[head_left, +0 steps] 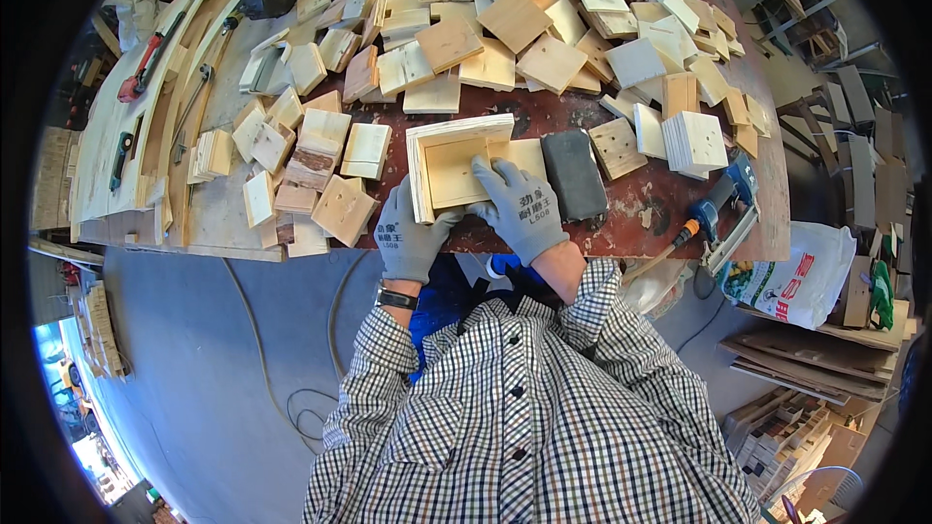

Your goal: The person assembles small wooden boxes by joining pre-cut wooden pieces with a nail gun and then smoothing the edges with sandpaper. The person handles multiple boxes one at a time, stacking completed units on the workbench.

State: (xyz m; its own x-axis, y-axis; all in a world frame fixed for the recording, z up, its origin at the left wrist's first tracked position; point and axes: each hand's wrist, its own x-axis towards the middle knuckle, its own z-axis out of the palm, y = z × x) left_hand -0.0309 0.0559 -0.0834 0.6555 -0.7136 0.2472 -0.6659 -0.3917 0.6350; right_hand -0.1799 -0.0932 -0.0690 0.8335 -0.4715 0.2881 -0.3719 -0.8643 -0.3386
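Observation:
A partly built wooden box (419, 160) of pale boards is tilted up at the table's near edge, with two plywood walls meeting at a corner. My left hand (408, 238), in a grey glove, grips its lower left side; some of the fingers are hidden behind the wood. My right hand (521, 213), gloved alike, has bent fingers on the inner board and its thumb toward the lower edge. Directly right of the box lies a dark grey block (573, 175). A pale board lies partly hidden between that block and my right hand.
A big heap of wooden pieces (515, 19) covers the table's far side. Stacked blocks (316, 150) stand left. A blue nail gun (723, 199) with a hose lies near the right edge. Long boards with tools, including a red-handled one (143, 68), lie far left. A white bag (806, 272) sits beyond the right edge.

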